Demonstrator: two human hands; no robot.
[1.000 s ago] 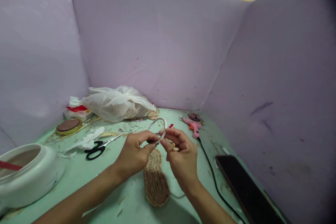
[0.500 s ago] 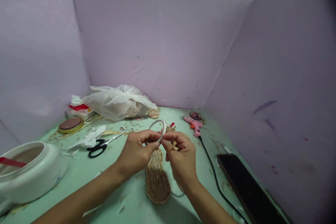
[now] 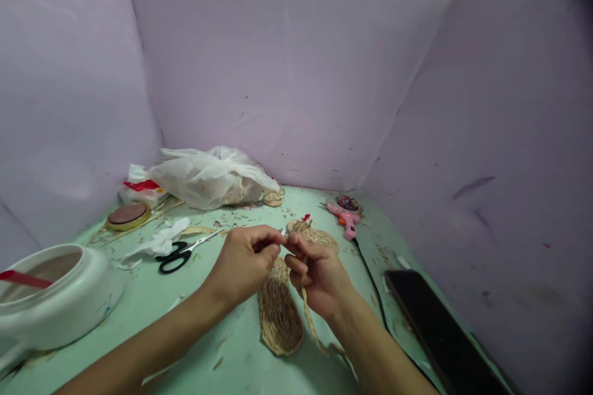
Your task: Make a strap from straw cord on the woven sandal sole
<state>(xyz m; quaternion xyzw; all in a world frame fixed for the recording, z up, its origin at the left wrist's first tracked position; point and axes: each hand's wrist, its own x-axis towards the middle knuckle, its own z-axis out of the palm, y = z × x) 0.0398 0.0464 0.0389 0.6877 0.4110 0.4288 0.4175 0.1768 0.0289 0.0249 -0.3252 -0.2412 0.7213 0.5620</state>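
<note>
My left hand (image 3: 243, 262) and my right hand (image 3: 317, 274) meet above the green table, fingertips pinched together on a thin white strip (image 3: 283, 231), of which only a short end shows. A braided straw cord (image 3: 309, 315) hangs down from under my right hand. Below the hands lies an oval woven straw sole (image 3: 279, 315), and a second woven piece (image 3: 315, 236) lies just beyond my fingers.
Black-handled scissors (image 3: 178, 254) and crumpled white paper (image 3: 160, 241) lie to the left. A white pot (image 3: 55, 296) stands at the near left. A plastic bag (image 3: 210, 176) sits at the back. A pink glue gun (image 3: 343, 217) with its black cable and a dark phone (image 3: 440, 336) lie to the right.
The white strip stood up as an open loop between my hands; now it is drawn in, with only a short end showing. My hands have closed together and the braided cord now hangs below my right hand.
</note>
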